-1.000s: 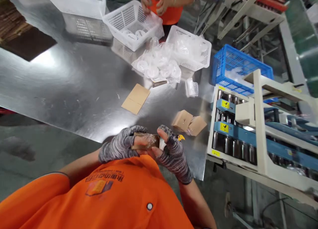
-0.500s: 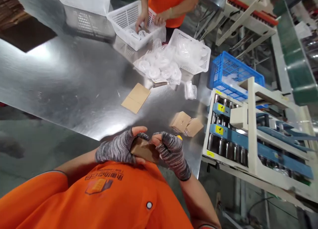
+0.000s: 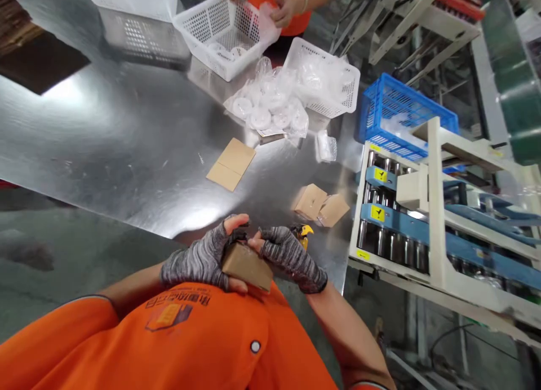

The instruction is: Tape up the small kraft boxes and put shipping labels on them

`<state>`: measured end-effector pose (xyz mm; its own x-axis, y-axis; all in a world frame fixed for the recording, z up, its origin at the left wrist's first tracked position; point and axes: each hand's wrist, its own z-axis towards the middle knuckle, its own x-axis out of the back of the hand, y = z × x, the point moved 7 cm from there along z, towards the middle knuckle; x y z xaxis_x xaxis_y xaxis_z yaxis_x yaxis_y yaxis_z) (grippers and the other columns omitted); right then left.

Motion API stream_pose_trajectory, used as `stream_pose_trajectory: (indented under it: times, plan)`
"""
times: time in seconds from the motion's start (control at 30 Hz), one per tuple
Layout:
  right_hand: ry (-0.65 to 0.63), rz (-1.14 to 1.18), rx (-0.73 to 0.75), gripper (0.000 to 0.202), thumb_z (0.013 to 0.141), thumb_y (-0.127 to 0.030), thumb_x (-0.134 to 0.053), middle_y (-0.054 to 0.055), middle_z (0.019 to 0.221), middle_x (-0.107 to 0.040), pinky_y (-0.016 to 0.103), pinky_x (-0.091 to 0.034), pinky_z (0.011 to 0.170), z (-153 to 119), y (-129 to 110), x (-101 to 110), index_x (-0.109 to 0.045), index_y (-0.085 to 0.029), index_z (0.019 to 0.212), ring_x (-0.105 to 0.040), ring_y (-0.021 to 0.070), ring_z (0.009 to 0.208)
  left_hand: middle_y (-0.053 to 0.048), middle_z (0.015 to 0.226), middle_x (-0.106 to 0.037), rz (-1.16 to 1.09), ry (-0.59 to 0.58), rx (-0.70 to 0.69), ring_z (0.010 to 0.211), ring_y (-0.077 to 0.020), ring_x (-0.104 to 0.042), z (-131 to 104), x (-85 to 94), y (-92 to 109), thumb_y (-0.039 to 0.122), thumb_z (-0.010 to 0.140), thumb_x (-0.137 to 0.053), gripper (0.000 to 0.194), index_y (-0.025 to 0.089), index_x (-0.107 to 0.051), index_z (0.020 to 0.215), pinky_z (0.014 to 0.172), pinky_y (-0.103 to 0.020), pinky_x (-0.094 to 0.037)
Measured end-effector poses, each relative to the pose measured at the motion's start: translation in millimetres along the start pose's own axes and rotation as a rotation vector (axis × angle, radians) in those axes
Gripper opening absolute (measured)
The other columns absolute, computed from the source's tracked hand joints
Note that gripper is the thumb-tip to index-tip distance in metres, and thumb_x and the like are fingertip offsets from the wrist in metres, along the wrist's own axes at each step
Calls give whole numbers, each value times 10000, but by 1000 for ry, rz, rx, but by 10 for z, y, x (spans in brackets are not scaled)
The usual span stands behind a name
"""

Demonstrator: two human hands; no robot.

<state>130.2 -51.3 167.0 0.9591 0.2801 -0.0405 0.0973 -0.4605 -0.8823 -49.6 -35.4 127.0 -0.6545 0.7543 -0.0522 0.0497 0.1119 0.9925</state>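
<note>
Brown box [image 3: 248, 267] — in left fingers [image 3: 237, 286]

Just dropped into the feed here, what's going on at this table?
Someone's gloved left hand grips a small brown cardboard box close to the body, with the right hand at its far edge. On the metal table lie two more cardboard boxes, a flat cardboard piece and a yellow-and-black tool. Across it, a co-worker's hand is beside a white basket.

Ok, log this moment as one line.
gray-gloved left hand: holding small brown cardboard box | gray-gloved right hand: at box's upper edge | shiny metal table: flat tan cardboard sheet
</note>
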Motion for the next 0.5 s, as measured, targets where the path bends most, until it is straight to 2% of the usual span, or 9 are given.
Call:
stream_pose_trajectory:
  times: [0.07, 0.17, 0.2, 0.27, 0.33, 0.4, 0.47, 0.5]
  plan:
    - [-77, 60, -7, 413, 974, -585, -831, 1, 801, -741, 234, -551, 672, 15, 103, -72, -769, -194, 857, -643, 142, 724, -176, 1594, -651, 74, -1, -21, 1432, -397, -697, 20, 24, 84, 626, 720, -1106, 1111, 277, -644, 1668, 1277, -550, -585]
    - [-140, 107, 93, 466, 974, -655, -826, 66, 1128, -873, 352, -686, 928, 72, 291, -168, -847, -214, 1122, -816, 233, 998, -168, 1582, -673, 132, -49, -102, 1554, -420, -609, 61, 28, 207, 613, 730, -1104, 862, 289, -810, 1473, 1352, -597, -507]
    - [-141, 101, 121, 494, 983, -669, -809, 83, 1192, -881, 383, -691, 987, 92, 374, -189, -853, -214, 1167, -833, 254, 1063, -166, 1577, -680, 124, -59, -103, 1549, -413, -618, 75, 29, 222, 598, 743, -1101, 776, 286, -844, 1406, 1345, -584, -516]
    - [-125, 58, 126, 508, 1011, -682, -767, 101, 1197, -891, 413, -700, 1004, 111, 557, -209, -869, -205, 1155, -850, 279, 1082, -154, 1517, -716, 66, -72, -46, 1426, -380, -712, 104, 24, 213, 571, 731, -1107, 665, 258, -878, 1271, 1245, -519, -603]
    - [-21, -28, 113, 522, 1038, -691, -722, 121, 1095, -901, 429, -719, 945, 85, 685, -135, -881, -195, 1062, -863, 302, 1006, -125, 1374, -777, -53, -79, 74, 1206, -321, -796, 125, 0, 168, 542, 704, -1112, 635, 229, -853, 1191, 1042, -427, -681]
    - [184, -104, 138, 548, 1053, -708, -695, 149, 1072, -902, 445, -726, 942, -9, 684, 40, -888, -195, 1060, -870, 321, 992, -77, 1174, -820, -214, -84, 201, 1009, -259, -806, 134, -41, 115, 506, 710, -1098, 619, 215, -793, 1162, 855, -340, -668]
    - [283, -90, 197, 593, 1073, -722, -664, 175, 1261, -888, 474, -708, 1052, -128, 587, 153, -879, -204, 1264, -865, 343, 1158, -45, 1049, -828, -346, -80, 294, 913, -221, -787, 140, -72, 61, 471, 745, -1075, 581, 209, -753, 1151, 777, -286, -626]
    - [253, -76, 222, 622, 1065, -725, -680, 173, 1367, -864, 484, -693, 1100, -165, 531, 153, -848, -216, 1381, -847, 348, 1243, -42, 1024, -831, -390, -90, 320, 922, -222, -787, 146, -88, 36, 460, 775, -1058, 544, 205, -758, 1151, 789, -284, -624]
